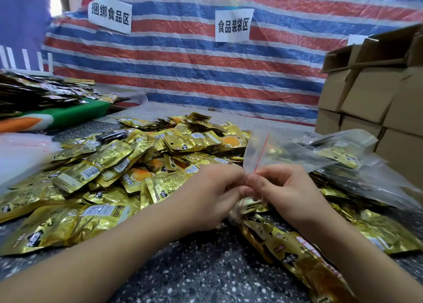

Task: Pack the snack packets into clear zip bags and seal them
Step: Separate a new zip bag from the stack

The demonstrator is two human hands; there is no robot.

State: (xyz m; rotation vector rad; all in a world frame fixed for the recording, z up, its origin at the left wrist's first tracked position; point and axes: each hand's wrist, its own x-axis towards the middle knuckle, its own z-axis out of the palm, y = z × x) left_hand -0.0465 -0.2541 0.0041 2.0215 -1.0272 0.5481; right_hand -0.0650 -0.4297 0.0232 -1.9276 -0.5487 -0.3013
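Above the gold snack packets (109,165), left hand (212,188) and right hand (283,188) (fingertips meeting) pinch 1 clear zip bag (274,151).

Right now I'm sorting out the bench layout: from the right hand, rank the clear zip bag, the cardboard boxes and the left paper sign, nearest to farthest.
1. clear zip bag: pinched at its red strip by the right hand, together with the left hand.
2. cardboard boxes: stacked to the right, further back.
3. left paper sign: upper left on the striped tarp.
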